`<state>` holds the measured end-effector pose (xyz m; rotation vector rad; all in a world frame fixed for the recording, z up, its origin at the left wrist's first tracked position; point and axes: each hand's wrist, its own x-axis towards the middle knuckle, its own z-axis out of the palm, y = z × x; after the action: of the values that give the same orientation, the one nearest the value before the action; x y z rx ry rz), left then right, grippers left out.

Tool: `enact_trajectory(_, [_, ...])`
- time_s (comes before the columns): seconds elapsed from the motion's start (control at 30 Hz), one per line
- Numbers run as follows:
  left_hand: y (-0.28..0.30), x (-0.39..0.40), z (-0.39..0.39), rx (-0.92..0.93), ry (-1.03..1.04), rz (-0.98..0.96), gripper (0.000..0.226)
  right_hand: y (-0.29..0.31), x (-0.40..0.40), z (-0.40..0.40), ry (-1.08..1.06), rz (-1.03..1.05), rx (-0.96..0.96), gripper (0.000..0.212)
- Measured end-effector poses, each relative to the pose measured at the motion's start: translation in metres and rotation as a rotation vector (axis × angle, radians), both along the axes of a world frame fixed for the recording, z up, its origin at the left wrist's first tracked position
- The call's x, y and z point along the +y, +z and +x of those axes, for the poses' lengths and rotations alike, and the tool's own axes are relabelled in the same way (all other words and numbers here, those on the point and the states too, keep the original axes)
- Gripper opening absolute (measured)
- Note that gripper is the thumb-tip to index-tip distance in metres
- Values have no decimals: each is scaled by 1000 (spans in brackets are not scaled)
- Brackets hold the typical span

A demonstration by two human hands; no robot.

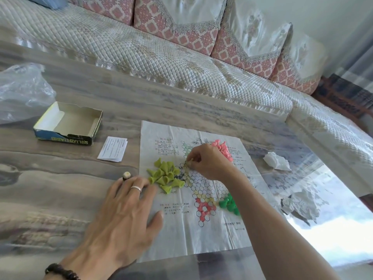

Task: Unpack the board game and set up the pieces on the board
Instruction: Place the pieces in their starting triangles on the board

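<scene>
The table is given over to the game, and the sheet, a thin creased paper board printed with a star of circles, is spread flat in front of the person so that every point of the star can be reached. It is pinned at its left edge by the left hand, whose fingers are laid out straight and spread, with nothing held; this is probably done to stop the light paper from sliding. The box is set aside, open and emptied, at the far left, with a leaflet between it and the sheet. The pieces are sorted by colour into heaps near the star's points: yellow-green cones at the left, pink ones at the far side, dark green ones at the near right. Over the star's upper left part the right hand is held with fingertips pinched together on something small, seemingly a pale piece, though this cannot be told for certain. Few if any pieces are yet seen standing on circles.
</scene>
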<state>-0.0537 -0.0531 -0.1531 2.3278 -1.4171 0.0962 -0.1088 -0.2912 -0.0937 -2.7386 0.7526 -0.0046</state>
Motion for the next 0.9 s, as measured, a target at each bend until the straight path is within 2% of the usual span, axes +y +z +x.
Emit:
enact_trajectory(0.3, [1,1,0,11,3,17,35,-6,-1,2,-10,1,-79,12])
enact_trajectory(0.4, [1,1,0,13,1,19,35,-5,0,-1,-33,29,-83,25])
enact_trajectory(0.47, [0,1,1,14,0,26,35,-2,1,-6,-97,15,-158,33])
enact_trajectory(0.57, [0,1,1,17,1,29,37,5,17,-12,-119,-43,-319,11])
enact_trajectory(0.6, [-1,1,1,20,-1,28,38,6,26,-12,-72,-21,-316,6])
enact_trajectory(0.7, [0,0,1,22,-7,26,39,-1,48,-6,15,10,-246,10])
enact_trajectory(0.9, [1,0,0,14,-8,32,39,-10,52,-3,-112,38,-186,11])
